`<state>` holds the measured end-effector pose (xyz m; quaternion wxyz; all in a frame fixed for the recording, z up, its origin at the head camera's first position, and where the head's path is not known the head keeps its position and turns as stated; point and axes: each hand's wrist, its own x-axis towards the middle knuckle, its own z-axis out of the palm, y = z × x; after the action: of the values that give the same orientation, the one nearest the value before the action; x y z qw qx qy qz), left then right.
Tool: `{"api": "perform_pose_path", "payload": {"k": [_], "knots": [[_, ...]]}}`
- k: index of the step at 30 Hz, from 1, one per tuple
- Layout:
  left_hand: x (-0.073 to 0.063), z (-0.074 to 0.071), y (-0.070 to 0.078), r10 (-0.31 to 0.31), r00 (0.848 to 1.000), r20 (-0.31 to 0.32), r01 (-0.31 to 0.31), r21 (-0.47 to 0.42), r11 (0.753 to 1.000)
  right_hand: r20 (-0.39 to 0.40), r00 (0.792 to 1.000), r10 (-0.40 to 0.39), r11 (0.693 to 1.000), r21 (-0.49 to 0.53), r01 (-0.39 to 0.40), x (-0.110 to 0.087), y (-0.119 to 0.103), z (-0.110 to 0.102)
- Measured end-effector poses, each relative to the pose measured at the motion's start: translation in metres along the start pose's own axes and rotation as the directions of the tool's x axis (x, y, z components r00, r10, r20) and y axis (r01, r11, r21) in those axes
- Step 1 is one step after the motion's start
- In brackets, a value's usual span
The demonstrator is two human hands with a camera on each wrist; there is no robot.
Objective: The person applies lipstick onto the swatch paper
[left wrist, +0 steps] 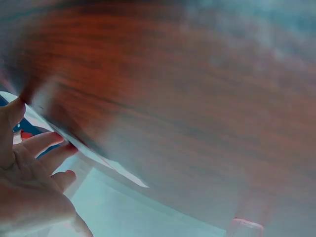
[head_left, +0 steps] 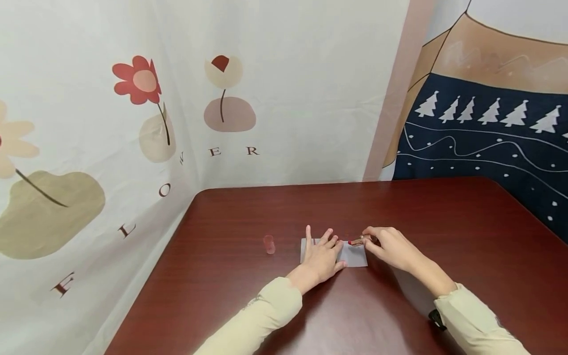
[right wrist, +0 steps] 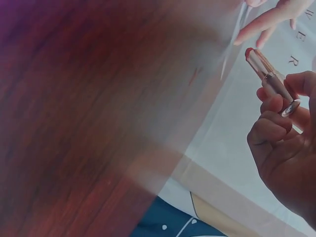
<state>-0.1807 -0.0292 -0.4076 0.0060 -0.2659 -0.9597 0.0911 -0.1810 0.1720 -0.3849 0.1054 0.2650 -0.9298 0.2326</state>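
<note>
Sleeves (head_left: 270, 308) are of pale cream fabric, loosely creased and gathered at the cuffs; a small black item (head_left: 437, 319) sits at the right cuff. Left hand (head_left: 317, 259) lies palm down over the sheet (head_left: 355, 256), fingers spread and nearly straight, gripping nothing. Right hand (head_left: 392, 249) has its thumb and fingers curled in a pinch around the lower part of the lipstick (right wrist: 269, 81). The sheet is thin, flexible, grey-white and rectangular, its long side running left to right; the left hand covers its middle and part of its left portion. The lipstick is a slim, glossy tube with a red tip, a shiny upper section, a duller mauve lower section and a round, reflective end face. It is held tilted near the upper right part of the sheet, tip directed toward the left hand; contact between tip and sheet cannot be determined. A cap (head_left: 269, 244), translucent pink and roughly cylindrical, is on the table (head_left: 213, 305), left of the sheet and apart from it. The table is dark red-brown, wood-grained and polished, with soft reflections and rounded far corners. Beyond it hangs white cloth (head_left: 306, 98), lightly wrinkled, printed with flat flowers, rounded blobs and serif letters. At far right, a dark blue printed panel (head_left: 479, 135) carries white trees, dots and wavy lines beneath a tan area.
</note>
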Motion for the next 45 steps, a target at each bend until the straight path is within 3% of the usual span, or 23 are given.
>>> {"api": "perform_pose_path", "payload": {"k": [15, 45], "knots": [[-0.002, -0.002, 0.002, -0.012, 0.999, 0.037, 0.011, 0.012, 1.000, -0.029, 1.000, 0.003, 0.998, -0.061, -0.005, 0.016, 0.004, 0.012], [-0.003, -0.001, 0.001, -0.015, 1.000, 0.005, 0.015, -0.013, 1.000, -0.010, 1.000, 0.029, 0.997, -0.068, -0.030, 0.018, 0.003, 0.015]]}}
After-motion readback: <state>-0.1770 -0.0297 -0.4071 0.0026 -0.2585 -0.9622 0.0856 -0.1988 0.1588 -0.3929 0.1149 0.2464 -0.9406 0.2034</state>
